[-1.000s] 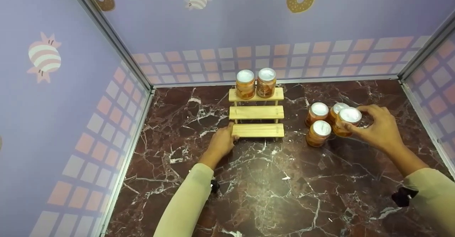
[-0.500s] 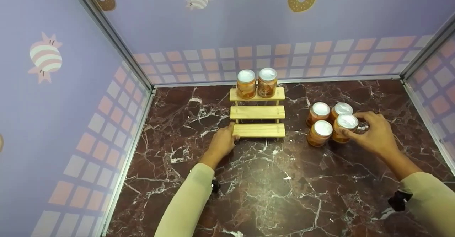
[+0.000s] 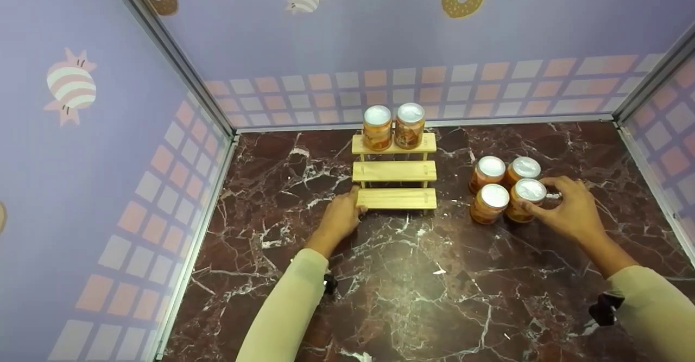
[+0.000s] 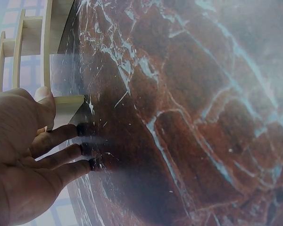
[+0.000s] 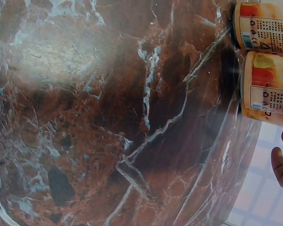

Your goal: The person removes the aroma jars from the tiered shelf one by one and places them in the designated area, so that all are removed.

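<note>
Pale yellow-green sleeves (image 3: 286,305) – long, plain
A small black piece (image 3: 329,284) shows by each cuff (image 3: 311,259) – too dark for details.

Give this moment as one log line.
left hand: holds bottom shelf; right hand: holds jar; beside it: three jars; top shelf: two jars

In the right wrist view, the upper jar (image 5: 263,28) and the lower jar (image 5: 268,87) each bear a pale label panel (image 5: 273,35) with rows of small dark characters, a barcode (image 5: 246,39) and small symbols, none legible. Print on the two shelved jars (image 3: 377,136) is too small to read
</note>
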`<action>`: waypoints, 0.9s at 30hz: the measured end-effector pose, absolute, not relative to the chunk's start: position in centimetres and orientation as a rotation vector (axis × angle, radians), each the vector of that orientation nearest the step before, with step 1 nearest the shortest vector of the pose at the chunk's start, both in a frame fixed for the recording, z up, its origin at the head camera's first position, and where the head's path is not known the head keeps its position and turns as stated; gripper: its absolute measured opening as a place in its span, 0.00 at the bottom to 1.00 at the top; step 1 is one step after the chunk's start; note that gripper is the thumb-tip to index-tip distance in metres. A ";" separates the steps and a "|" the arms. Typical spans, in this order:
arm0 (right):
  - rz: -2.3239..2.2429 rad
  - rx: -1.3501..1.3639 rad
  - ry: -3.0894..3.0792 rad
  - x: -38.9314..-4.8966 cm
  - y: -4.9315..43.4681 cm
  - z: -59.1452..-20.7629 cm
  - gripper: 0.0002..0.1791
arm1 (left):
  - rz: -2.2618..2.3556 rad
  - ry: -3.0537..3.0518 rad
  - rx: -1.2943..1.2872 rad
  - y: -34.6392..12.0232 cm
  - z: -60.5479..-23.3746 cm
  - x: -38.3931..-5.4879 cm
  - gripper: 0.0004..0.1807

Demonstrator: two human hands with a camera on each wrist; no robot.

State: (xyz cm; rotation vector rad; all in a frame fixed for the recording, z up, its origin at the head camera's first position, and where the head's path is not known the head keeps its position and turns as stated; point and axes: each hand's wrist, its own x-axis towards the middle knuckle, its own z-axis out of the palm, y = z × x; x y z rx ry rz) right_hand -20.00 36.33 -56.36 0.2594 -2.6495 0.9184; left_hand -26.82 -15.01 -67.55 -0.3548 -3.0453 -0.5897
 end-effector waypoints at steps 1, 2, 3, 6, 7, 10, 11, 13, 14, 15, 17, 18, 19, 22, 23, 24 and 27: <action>0.912 0.261 -2.650 -20.0 36.3 -56.4 0.32 | -0.605 -3.045 -0.357 -15.0 -67.5 -26.8 0.32; 0.908 0.259 -2.650 -20.0 36.3 -56.5 0.32 | -0.612 -3.048 -0.361 -15.0 -67.4 -26.8 0.32; 0.902 0.258 -2.651 -19.9 36.3 -56.5 0.31 | -0.618 -3.051 -0.362 -15.0 -67.3 -26.7 0.33; 0.880 0.257 -2.654 -19.8 36.2 -56.6 0.30 | -0.648 -3.070 -0.361 -14.7 -65.8 -26.1 0.34; 0.875 0.258 -2.656 -19.7 36.2 -56.6 0.30 | -0.643 -3.075 -0.363 -14.6 -65.3 -25.9 0.34; 0.864 0.259 -2.664 -19.7 36.2 -56.8 0.30 | -0.641 -3.061 -0.366 -14.6 -64.8 -25.6 0.35; 0.861 0.261 -2.667 -19.7 36.2 -56.9 0.30 | -0.640 -3.057 -0.365 -14.6 -64.8 -25.6 0.35; 0.857 0.262 -2.674 -19.8 36.2 -57.1 0.30 | -0.643 -3.055 -0.362 -14.7 -65.1 -25.8 0.35; 0.854 0.262 -2.676 -19.8 36.3 -57.1 0.30 | -0.653 -3.047 -0.361 -14.8 -65.6 -25.9 0.35; 0.850 0.261 -2.678 -19.8 36.3 -57.2 0.30 | -0.671 -3.055 -0.354 -14.7 -65.3 -25.7 0.34; 0.844 0.265 -2.677 -19.9 36.3 -57.2 0.30 | -0.671 -3.058 -0.357 -14.7 -66.0 -26.1 0.34; 0.843 0.266 -2.676 -19.9 36.3 -57.3 0.30 | -0.658 -3.052 -0.362 -14.8 -66.5 -26.4 0.34; 0.843 0.266 -2.673 -19.9 36.3 -57.3 0.30 | -0.647 -3.048 -0.366 -14.9 -67.0 -26.6 0.34; 0.846 0.267 -2.668 -19.9 36.3 -57.3 0.29 | -0.588 -3.061 -0.376 -15.1 -67.5 -26.9 0.34; 0.849 0.267 -2.667 -19.9 36.3 -57.3 0.29 | -0.585 -3.069 -0.367 -15.1 -67.5 -27.0 0.35; 0.852 0.266 -2.667 -19.9 36.3 -57.3 0.29 | -0.580 -3.075 -0.359 -15.1 -67.6 -27.0 0.35; 0.864 0.268 -2.664 -19.9 36.3 -57.4 0.29 | -0.581 -3.091 -0.336 -14.9 -67.4 -26.9 0.36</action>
